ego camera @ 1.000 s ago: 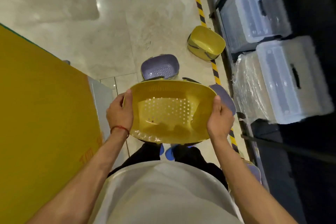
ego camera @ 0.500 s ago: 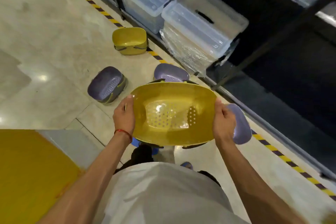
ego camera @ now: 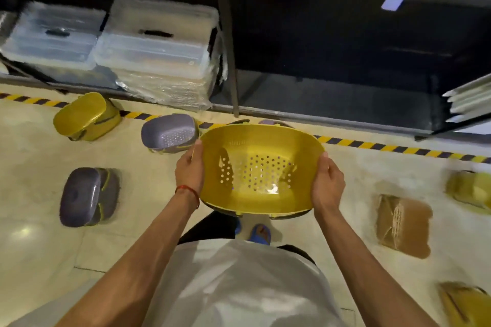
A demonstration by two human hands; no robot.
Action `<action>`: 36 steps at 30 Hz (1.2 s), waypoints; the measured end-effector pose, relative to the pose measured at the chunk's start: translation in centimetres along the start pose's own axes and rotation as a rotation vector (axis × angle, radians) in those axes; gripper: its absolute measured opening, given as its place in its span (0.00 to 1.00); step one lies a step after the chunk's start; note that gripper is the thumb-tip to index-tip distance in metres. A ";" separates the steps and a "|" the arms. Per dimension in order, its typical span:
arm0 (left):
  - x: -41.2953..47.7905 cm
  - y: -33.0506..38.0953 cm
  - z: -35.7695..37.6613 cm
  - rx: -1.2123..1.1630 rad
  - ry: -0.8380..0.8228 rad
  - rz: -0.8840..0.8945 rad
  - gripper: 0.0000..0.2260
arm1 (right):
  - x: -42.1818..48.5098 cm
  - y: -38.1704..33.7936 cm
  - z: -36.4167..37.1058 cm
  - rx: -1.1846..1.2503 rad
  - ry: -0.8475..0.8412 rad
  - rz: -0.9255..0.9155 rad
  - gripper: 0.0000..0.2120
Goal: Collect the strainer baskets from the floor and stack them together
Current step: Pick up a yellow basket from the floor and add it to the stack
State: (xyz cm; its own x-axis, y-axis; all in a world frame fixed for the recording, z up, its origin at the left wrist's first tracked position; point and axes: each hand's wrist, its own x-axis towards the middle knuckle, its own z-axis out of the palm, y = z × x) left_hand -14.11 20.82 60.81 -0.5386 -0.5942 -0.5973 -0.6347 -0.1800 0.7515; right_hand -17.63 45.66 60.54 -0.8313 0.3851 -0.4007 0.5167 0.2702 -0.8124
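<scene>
I hold a yellow strainer basket [ego camera: 259,170] at waist height, its perforated bottom facing me. My left hand [ego camera: 189,171] grips its left rim and my right hand [ego camera: 327,183] grips its right rim. On the floor to the left lie an overturned yellow basket [ego camera: 85,115], a purple basket [ego camera: 170,134] on its side, and another overturned purple basket [ego camera: 85,196]. To the right on the floor are a brown basket [ego camera: 402,225], a blurred yellow basket [ego camera: 470,192] and another yellow one [ego camera: 463,302] at the lower right corner.
A dark metal shelf rack [ego camera: 228,34] runs along the far side, with clear plastic storage bins [ego camera: 156,42] on its lowest level at left. Yellow-black hazard tape [ego camera: 398,148] marks the floor edge before it. My feet in blue slippers [ego camera: 261,233] stand under the basket.
My view has swung to the right, facing the rack more squarely. The held yellow basket stays in both hands. More baskets have come into view on the right floor.
</scene>
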 end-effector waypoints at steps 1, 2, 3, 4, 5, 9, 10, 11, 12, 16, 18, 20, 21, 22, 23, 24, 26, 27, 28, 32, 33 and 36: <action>0.5 0.5 1.3 0.029 -0.019 0.018 0.17 | 0.7 0.2 -0.4 0.003 0.034 0.020 0.28; 1.1 1.1 2.6 0.060 -0.036 0.028 0.17 | 1.3 0.3 -0.7 0.007 0.070 0.037 0.27; 1.8 1.5 3.9 0.080 -0.048 0.038 0.16 | 2.0 0.5 -1.0 0.008 0.107 0.057 0.26; 2.4 2.1 5.1 0.103 -0.065 0.036 0.16 | 2.5 0.7 -1.2 0.012 0.144 0.072 0.25; 3.1 2.7 6.3 0.126 -0.087 0.036 0.17 | 2.9 0.8 -1.3 0.019 0.179 0.095 0.24; 5.2 5.3 10.4 0.309 -0.176 0.089 0.24 | 3.8 1.3 -1.4 0.069 0.318 0.205 0.23; 5.5 6.0 11.4 0.359 -0.199 0.108 0.24 | 4.1 1.3 -1.4 0.083 0.347 0.225 0.22; 6.0 6.4 12.3 0.395 -0.220 0.120 0.25 | 4.5 1.3 -1.3 0.092 0.367 0.243 0.22; 6.5 6.8 13.1 0.421 -0.234 0.132 0.24 | 5.0 1.3 -1.2 0.097 0.381 0.258 0.22; 8.2 7.2 16.6 0.476 -0.250 0.198 0.22 | 7.2 2.2 -0.8 0.106 0.443 0.305 0.22; 8.9 7.4 18.5 0.519 -0.248 0.196 0.23 | 8.7 3.0 -0.6 0.110 0.450 0.328 0.22; 10.0 7.2 20.3 0.574 -0.219 0.177 0.23 | 10.5 4.0 -0.2 0.118 0.440 0.352 0.23; 10.7 7.0 21.1 0.600 -0.200 0.175 0.23 | 11.5 4.4 0.1 0.117 0.434 0.359 0.23; 11.3 6.7 22.0 0.630 -0.192 0.175 0.23 | 12.5 4.9 0.3 0.113 0.434 0.368 0.24; 12.0 6.3 22.6 0.654 -0.181 0.170 0.23 | 13.5 5.3 0.6 0.105 0.431 0.376 0.24; 12.9 5.9 23.2 0.666 -0.160 0.157 0.23 | 14.6 5.7 1.0 0.095 0.422 0.382 0.24; 14.8 4.9 24.2 0.663 -0.133 0.134 0.23 | 16.5 6.7 1.9 0.074 0.408 0.391 0.24; 15.9 4.4 24.7 0.677 -0.124 0.134 0.23 | 17.5 7.2 2.6 0.058 0.401 0.395 0.25; 16.9 3.9 25.3 0.704 -0.123 0.154 0.23 | 18.5 7.9 3.4 0.043 0.396 0.397 0.25; 22.0 1.7 27.9 0.892 -0.135 0.227 0.24 | 22.3 11.1 6.8 0.057 0.410 0.405 0.24; 23.5 1.0 28.5 0.945 -0.123 0.224 0.25 | 23.3 12.0 7.8 0.073 0.419 0.398 0.24; 27.6 -1.8 30.6 0.935 -0.114 0.268 0.23 | 26.1 15.3 10.6 0.112 0.445 0.410 0.23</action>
State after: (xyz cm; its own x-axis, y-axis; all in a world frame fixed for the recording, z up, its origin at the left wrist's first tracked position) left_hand -44.86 28.75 34.39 -0.7485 -0.4364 -0.4994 -0.6399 0.6730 0.3710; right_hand -33.66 50.48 33.17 -0.3912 0.7763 -0.4943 0.7319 -0.0632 -0.6785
